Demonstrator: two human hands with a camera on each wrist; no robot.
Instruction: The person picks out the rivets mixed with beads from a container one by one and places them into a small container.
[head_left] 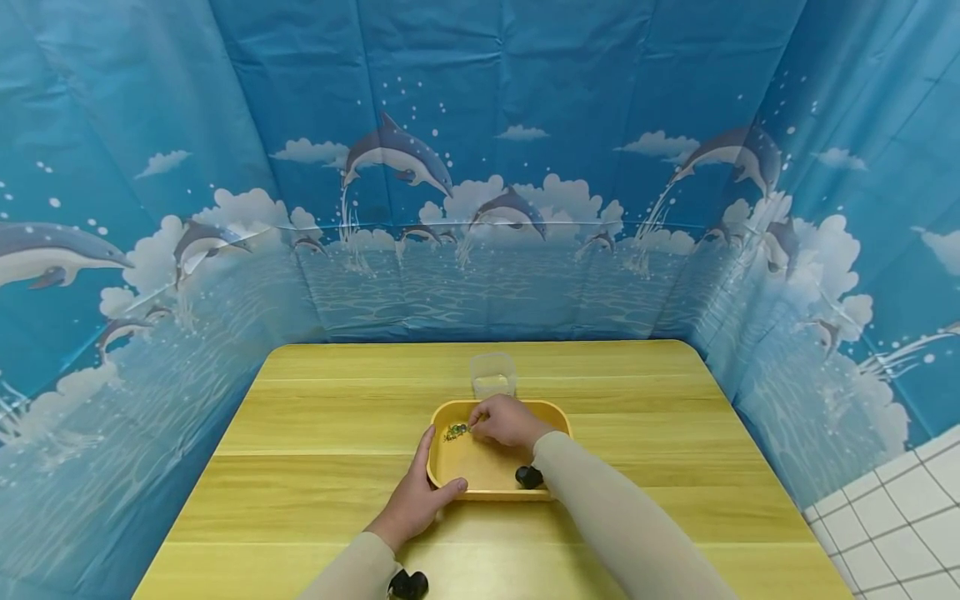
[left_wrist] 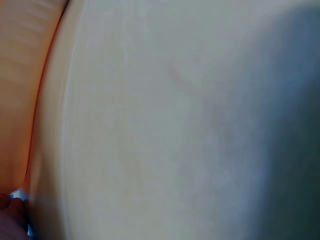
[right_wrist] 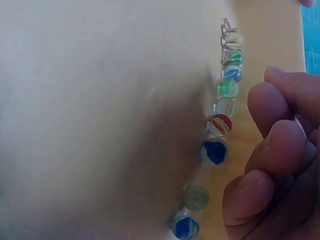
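Note:
A shallow yellow tray (head_left: pixel 480 495) stands on the table. My left hand (head_left: pixel 416 498) holds its near left corner, fingers along the left side and thumb on the front rim; in the left wrist view only a bit of that hand (left_wrist: pixel 12 220) shows below the tray wall (left_wrist: pixel 22 95). Inside the tray my right hand (head_left: pixel 507 423) reaches to the far left, fingers curled and thumb close to the index finger. Beside those fingers (right_wrist: pixel 280 150) lie several glass marbles (right_wrist: pixel 215 151) in a row, with small thin metal pieces (right_wrist: pixel 227 27) at one end. Whether the fingertips pinch anything is hidden.
A clear plastic container (head_left: pixel 492 375) stands just behind the tray. The wood-patterned table (head_left: pixel 315 433) is enclosed by a blue dolphin-print curtain (head_left: pixel 480 283). Black cameras (head_left: pixel 528 477) sit at both wrists.

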